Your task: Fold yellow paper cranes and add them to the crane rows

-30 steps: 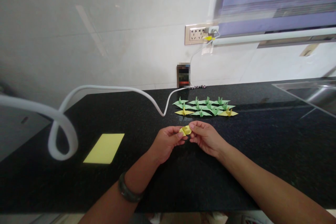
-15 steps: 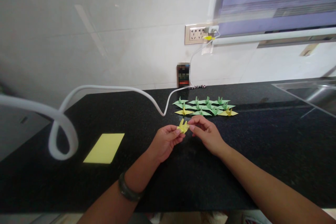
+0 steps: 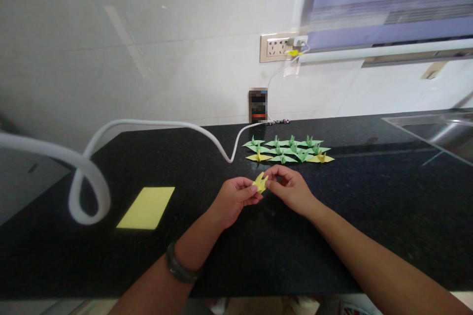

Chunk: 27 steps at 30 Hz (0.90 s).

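Note:
A small yellow origami crane (image 3: 260,183) is held above the dark counter, its points sticking up. My left hand (image 3: 235,200) pinches it from the left between thumb and fingers. From the right, my right hand (image 3: 290,188) grips its other edge with thumb and forefinger. Just beyond my hands stand several finished paper cranes in rows, mostly green cranes (image 3: 283,158), with a yellow crane (image 3: 258,156) at the front left and another yellow crane (image 3: 321,158) at the front right. Off to the left lies a stack of yellow paper (image 3: 146,208).
A thick white cable (image 3: 173,123) loops across the left side over the black counter (image 3: 207,167). A phone (image 3: 257,105) leans on the tiled wall below a socket (image 3: 275,48) with a plugged charger. At the far right is a metal sink (image 3: 447,133).
Both hands have shifted slightly, and the yellow crane between them has tilted and moved a little right and down. The cranes on the counter stay put.

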Available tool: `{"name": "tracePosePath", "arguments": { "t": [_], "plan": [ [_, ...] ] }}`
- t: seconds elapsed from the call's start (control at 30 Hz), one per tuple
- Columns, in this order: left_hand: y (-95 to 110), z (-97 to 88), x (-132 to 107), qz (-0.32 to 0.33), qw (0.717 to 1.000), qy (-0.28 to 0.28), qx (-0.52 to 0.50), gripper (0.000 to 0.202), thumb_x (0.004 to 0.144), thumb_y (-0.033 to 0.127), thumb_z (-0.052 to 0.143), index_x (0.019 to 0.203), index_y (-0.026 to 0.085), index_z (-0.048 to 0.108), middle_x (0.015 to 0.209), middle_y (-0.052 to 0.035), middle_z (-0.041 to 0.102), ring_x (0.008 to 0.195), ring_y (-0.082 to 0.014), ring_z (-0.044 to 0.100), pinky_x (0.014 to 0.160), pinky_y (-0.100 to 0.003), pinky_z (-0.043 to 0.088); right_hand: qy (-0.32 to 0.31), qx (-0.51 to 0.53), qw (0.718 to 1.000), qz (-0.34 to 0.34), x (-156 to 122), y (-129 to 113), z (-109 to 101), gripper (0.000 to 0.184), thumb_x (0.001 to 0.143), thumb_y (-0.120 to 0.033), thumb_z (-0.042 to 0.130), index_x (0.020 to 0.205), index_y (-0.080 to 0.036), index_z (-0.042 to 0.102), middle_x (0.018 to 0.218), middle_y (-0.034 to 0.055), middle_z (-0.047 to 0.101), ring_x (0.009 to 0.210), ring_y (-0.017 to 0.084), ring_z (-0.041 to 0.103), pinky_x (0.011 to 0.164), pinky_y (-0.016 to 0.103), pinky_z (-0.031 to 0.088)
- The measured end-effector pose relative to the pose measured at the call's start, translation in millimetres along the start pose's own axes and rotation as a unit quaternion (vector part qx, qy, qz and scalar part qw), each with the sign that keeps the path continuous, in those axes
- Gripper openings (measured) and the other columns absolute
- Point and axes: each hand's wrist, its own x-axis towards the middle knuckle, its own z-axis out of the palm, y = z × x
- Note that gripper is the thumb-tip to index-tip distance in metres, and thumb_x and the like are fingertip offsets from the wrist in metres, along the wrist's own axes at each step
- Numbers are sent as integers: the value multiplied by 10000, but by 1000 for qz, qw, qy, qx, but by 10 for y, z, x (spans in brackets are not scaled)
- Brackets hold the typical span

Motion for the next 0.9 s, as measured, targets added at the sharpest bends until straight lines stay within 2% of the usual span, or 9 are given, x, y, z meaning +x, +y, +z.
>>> {"name": "tracePosePath", "arguments": {
  "t": [0.1, 0.23, 0.47, 0.67, 0.9],
  "plan": [
    [3, -2, -8, -2, 1000, -1, 16, 169, 630, 230, 644, 710, 98, 575, 622, -27, 603, 570, -94, 578, 563, -203, 466, -12, -17, 1000, -6, -6, -12, -6, 67, 696, -210, 528, 745, -167, 542, 589, -29, 465, 504, 76, 398, 472, 200, 340],
    [3, -17, -9, -13, 1000, -13, 5, 156, 646, 227, 632, 716, 98, 579, 627, -32, 608, 575, -87, 575, 568, -193, 463, -19, -64, 997, -47, -16, -33, -35, 42, 701, -193, 511, 726, -172, 538, 584, -23, 486, 488, 73, 393, 450, 194, 329],
    [-3, 13, 3, -20, 999, 3, -31, 139, 645, 213, 632, 692, 104, 560, 637, -23, 603, 597, -92, 587, 571, -193, 466, -16, -160, 977, -141, -32, -91, -78, 76, 720, -179, 508, 716, -191, 583, 669, 17, 558, 586, 113, 480, 542, 240, 397],
    [-7, 50, -2, 37, 998, 47, -5, 173, 618, 225, 654, 690, 98, 561, 659, -27, 617, 607, -94, 590, 605, -209, 469, -12, -165, 974, -155, -53, -89, -66, 110, 712, -221, 548, 807, -208, 602, 717, 36, 586, 624, 133, 507, 568, 263, 420],
    [-16, 74, 10, 93, 990, 90, 64, 191, 602, 244, 659, 702, 103, 576, 658, -37, 629, 604, -106, 579, 614, -233, 468, 9, -162, 975, -151, -50, -110, -35, 92, 722, -225, 546, 793, -219, 605, 741, 38, 599, 666, 145, 523, 590, 278, 424]
  ]
}}
